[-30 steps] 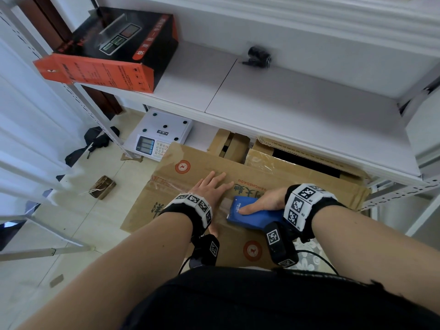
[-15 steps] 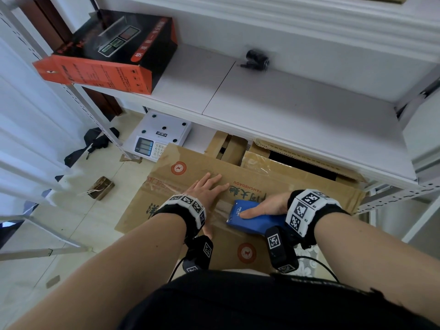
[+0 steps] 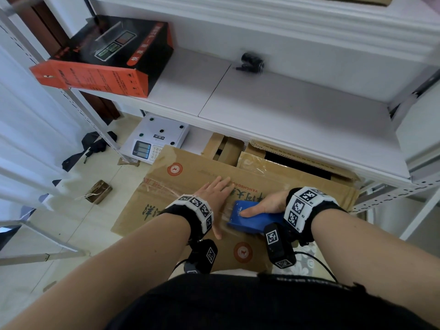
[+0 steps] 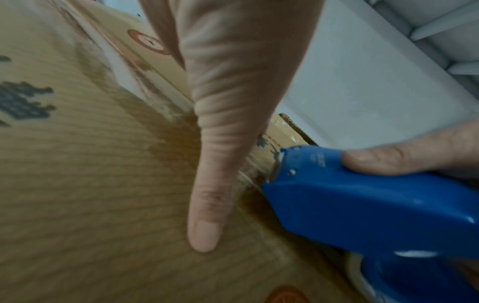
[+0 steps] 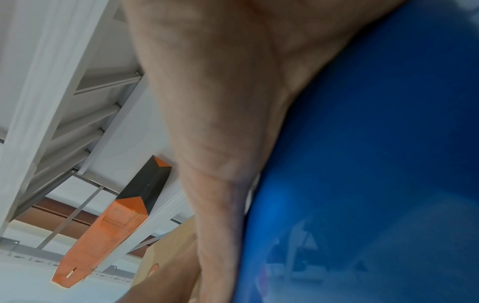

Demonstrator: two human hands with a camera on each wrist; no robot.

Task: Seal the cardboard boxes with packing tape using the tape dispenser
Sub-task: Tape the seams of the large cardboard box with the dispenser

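The blue tape dispenser (image 3: 253, 216) is gripped by the right hand (image 3: 269, 203) on the cardboard box (image 3: 188, 177) seam, just right of the flat, spread left hand (image 3: 215, 195), so the seam's long axis looks to be followed rightward.

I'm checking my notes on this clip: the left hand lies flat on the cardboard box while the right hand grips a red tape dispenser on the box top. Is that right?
Not quite: the tape dispenser is blue, not red, as the head view shows. The rest holds: the left hand lies flat on the cardboard box, and the right hand grips the dispenser on the box top.
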